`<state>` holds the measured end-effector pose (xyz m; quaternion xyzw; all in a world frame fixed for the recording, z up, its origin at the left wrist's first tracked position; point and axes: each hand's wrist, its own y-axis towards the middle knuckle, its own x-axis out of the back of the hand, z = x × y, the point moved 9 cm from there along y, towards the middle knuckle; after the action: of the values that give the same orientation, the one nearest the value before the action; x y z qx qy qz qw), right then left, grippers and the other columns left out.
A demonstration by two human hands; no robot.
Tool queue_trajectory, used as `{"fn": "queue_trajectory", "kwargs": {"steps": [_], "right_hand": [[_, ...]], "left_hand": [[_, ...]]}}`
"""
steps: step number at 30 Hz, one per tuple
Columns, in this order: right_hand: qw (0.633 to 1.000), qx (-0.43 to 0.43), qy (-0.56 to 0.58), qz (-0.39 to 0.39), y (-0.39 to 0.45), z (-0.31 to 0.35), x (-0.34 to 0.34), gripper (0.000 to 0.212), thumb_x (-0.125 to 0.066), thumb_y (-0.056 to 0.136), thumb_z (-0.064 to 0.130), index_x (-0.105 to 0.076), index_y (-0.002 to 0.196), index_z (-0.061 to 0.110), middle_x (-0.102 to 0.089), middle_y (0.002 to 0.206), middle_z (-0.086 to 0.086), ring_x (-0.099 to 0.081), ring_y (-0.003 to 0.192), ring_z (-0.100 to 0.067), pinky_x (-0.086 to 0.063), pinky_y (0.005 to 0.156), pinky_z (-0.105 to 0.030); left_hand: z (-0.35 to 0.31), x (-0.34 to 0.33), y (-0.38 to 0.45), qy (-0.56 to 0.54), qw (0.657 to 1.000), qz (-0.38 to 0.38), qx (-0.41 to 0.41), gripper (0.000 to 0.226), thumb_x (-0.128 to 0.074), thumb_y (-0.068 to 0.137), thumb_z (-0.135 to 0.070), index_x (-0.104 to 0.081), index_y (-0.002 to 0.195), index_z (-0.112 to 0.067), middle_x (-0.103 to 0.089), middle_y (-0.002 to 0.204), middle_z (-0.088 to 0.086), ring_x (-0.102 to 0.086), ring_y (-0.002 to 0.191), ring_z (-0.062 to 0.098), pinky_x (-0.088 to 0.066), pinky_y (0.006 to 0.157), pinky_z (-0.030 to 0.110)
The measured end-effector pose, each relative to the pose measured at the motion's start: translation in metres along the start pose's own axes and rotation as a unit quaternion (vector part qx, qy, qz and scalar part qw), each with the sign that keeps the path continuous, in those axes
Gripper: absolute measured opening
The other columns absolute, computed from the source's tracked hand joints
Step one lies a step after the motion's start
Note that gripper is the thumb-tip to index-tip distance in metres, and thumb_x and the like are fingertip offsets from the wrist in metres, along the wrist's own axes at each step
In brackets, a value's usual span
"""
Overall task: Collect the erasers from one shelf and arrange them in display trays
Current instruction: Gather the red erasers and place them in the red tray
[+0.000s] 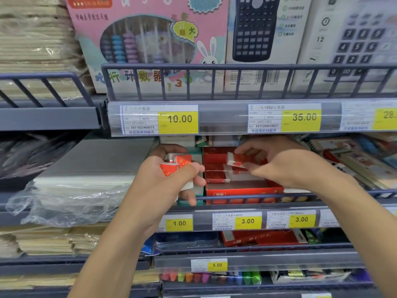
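Observation:
A red cardboard display tray [242,190] sits on the middle shelf behind a grey rail. Inside it lie a few red-sleeved white erasers [217,177] at its left side. My left hand [169,186] grips a bunch of several red-and-white erasers [171,166] just left of the tray. My right hand [285,166] reaches over the tray and pinches one red-sleeved eraser [236,159] above the tray's middle, with another clear-wrapped eraser under its fingers.
A grey shelf rail [257,196] runs in front of the tray. White paper reams in loose plastic [81,179] fill the left. Notebooks and stationery packs [354,162] lie to the right. Above hang price strips, an abacus box [150,44] and calculator boxes.

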<state>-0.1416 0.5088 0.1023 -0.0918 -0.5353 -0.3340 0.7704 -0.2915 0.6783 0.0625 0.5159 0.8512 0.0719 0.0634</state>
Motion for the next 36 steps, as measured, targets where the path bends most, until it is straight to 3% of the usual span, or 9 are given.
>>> {"fn": "queue_trajectory", "kwargs": {"steps": [4,6,9,13,17,21,25,31,36], "right_hand": [[0.99,-0.028,-0.118,0.073,0.005,-0.018,-0.01,0.025,-0.066,0.089,0.045,-0.062,0.112,0.054,-0.057,0.088,0.027,-0.057,0.069,0.002,-0.04,0.056,-0.003],[0.985,-0.019,-0.138,0.101,0.009,-0.022,-0.019,0.03,-0.065,0.09,0.044,-0.064,0.12,0.049,-0.064,0.109,0.022,-0.06,0.084,-0.002,-0.044,0.071,-0.005],[0.978,0.003,-0.158,0.14,0.014,-0.022,-0.031,0.032,-0.065,0.093,0.039,-0.066,0.124,0.04,-0.062,0.129,0.015,-0.062,0.102,-0.013,-0.051,0.096,-0.031],[0.975,0.059,-0.162,0.143,0.017,-0.016,-0.038,0.029,-0.065,0.095,0.03,-0.069,0.124,0.03,-0.058,0.13,0.018,-0.052,0.104,-0.002,-0.042,0.1,-0.021],[0.977,0.087,-0.14,0.135,0.02,-0.015,-0.039,0.025,-0.068,0.094,0.029,-0.072,0.118,0.03,-0.056,0.119,0.02,-0.044,0.09,0.022,-0.03,0.081,0.002],[0.979,0.089,-0.124,0.138,0.022,-0.014,-0.039,0.024,-0.069,0.093,0.031,-0.073,0.117,0.031,-0.057,0.117,0.019,-0.045,0.088,0.016,-0.032,0.077,-0.002],[0.981,0.072,-0.126,0.129,0.018,-0.011,-0.035,0.025,-0.066,0.094,0.037,-0.072,0.117,0.031,-0.059,0.118,0.015,-0.052,0.098,0.0,-0.041,0.092,-0.019],[0.992,0.083,0.095,0.001,0.001,0.02,-0.011,0.019,-0.066,0.092,0.044,-0.069,0.11,0.046,-0.069,0.096,0.025,-0.062,0.093,0.006,-0.044,0.078,-0.008],[0.97,0.084,0.222,0.055,-0.008,0.047,-0.023,0.032,-0.063,0.084,0.058,-0.068,0.113,0.046,-0.074,0.093,0.015,-0.068,0.082,-0.003,-0.055,0.081,-0.031]], "left_hand": [[0.0,-0.001,0.001,0.011,1.0,0.009,-0.009,0.008,-0.077,0.092,-0.024,-0.071,0.095,-0.026,-0.079,0.084,0.012,-0.061,0.05,0.025,-0.054,0.056,0.026],[0.0,-0.001,0.0,0.015,1.0,0.005,-0.013,0.013,-0.076,0.094,-0.023,-0.068,0.091,-0.034,-0.078,0.081,0.012,-0.058,0.049,0.025,-0.052,0.056,0.028],[0.003,-0.001,-0.001,0.013,1.0,-0.003,-0.012,0.014,-0.076,0.095,-0.021,-0.066,0.1,-0.03,-0.077,0.08,0.013,-0.057,0.049,0.024,-0.051,0.055,0.029],[0.003,-0.004,-0.003,-0.001,1.0,-0.001,-0.009,0.015,-0.077,0.094,-0.02,-0.067,0.098,-0.03,-0.076,0.079,0.015,-0.056,0.048,0.024,-0.051,0.053,0.023],[0.007,-0.009,-0.004,-0.006,1.0,0.011,0.004,0.019,-0.079,0.086,-0.027,-0.067,0.1,-0.03,-0.076,0.08,0.013,-0.056,0.05,0.022,-0.051,0.054,0.021],[0.012,-0.006,-0.003,0.001,1.0,-0.012,0.025,0.026,-0.075,0.088,-0.019,-0.06,0.11,-0.016,-0.076,0.08,0.007,-0.053,0.048,0.019,-0.051,0.054,0.021],[0.013,-0.009,-0.003,0.015,0.999,-0.011,0.036,0.022,-0.074,0.088,-0.016,-0.062,0.105,-0.014,-0.078,0.083,0.004,-0.059,0.051,0.019,-0.049,0.067,0.033],[0.012,-0.018,-0.006,0.034,0.998,0.025,0.048,0.026,-0.08,0.089,-0.027,-0.069,0.109,-0.017,-0.082,0.091,0.005,-0.069,0.055,0.02,-0.056,0.071,0.025],[0.007,-0.024,-0.006,0.014,0.999,0.032,0.035,0.027,-0.083,0.084,-0.019,-0.073,0.108,-0.01,-0.081,0.09,0.01,-0.078,0.072,0.018,-0.059,0.057,0.023]]}}
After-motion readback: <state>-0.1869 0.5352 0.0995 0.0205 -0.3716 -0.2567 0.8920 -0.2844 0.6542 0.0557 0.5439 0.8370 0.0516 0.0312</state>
